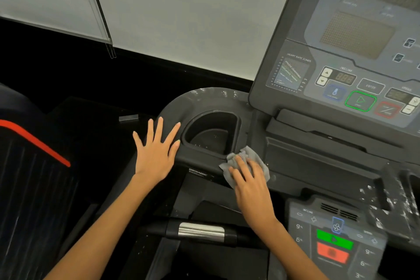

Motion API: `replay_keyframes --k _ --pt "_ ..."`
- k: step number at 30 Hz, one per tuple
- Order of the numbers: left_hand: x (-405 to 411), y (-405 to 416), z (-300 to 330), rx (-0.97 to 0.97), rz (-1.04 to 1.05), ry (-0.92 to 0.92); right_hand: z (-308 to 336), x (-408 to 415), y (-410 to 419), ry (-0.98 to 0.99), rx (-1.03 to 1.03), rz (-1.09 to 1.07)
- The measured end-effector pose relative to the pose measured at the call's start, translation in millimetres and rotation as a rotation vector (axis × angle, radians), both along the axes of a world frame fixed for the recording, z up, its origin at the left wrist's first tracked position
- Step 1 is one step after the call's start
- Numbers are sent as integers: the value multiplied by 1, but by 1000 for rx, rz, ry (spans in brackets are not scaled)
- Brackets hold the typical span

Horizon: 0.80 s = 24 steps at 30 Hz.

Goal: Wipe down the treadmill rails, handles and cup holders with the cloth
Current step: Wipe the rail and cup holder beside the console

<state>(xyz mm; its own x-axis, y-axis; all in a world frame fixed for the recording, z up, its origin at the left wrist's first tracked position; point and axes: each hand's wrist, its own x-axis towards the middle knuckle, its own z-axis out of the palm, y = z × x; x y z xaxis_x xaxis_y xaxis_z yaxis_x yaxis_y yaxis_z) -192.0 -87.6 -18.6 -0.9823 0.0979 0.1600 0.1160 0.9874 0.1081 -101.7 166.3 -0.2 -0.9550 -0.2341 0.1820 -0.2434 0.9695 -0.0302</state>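
- Cloth (pixel 244 166): soft, light, crumpled; under right hand (pixel 252 185) fingers, on cup holder (pixel 211 134) near rim.
- Right fingers lightly curled, pressing it flat; judged best bunched under fingertips so it doesn't slide.
- Left hand (pixel 154 154): fingers wide, flat beside holder, holding nothing.

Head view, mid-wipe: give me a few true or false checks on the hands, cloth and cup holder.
1. The right hand presses the grey cloth at the cup holder's near right rim. True.
2. The left hand holds a spray bottle. False: it is spread flat, holding nothing.
3. The cup holder has a bottle in it. False: nothing shows inside.
4. White specks mark the surface beyond the cup holder. True.
5. The cloth is red. False: grey.
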Motion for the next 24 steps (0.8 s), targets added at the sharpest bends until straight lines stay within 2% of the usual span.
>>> replay_keyframes --k 6,8,11,14,19,21,24 --pt "1 0 3 6 -1 -6 -2 23 5 -14 -156 -240" --pt "2 0 3 0 5 -21 2 17 8 -28 -206 -376" --pt "2 2 4 -11 13 -33 6 -8 11 -41 -196 -466" --pt "1 4 5 -12 23 -38 10 -39 2 -181 -241 -534" --pt "1 5 7 5 23 -43 1 -29 -20 -51 -167 -282" --pt "1 4 7 14 15 -45 0 -8 -13 -61 -158 -164" --pt "1 1 5 21 15 -32 4 10 8 -52 -144 -114"
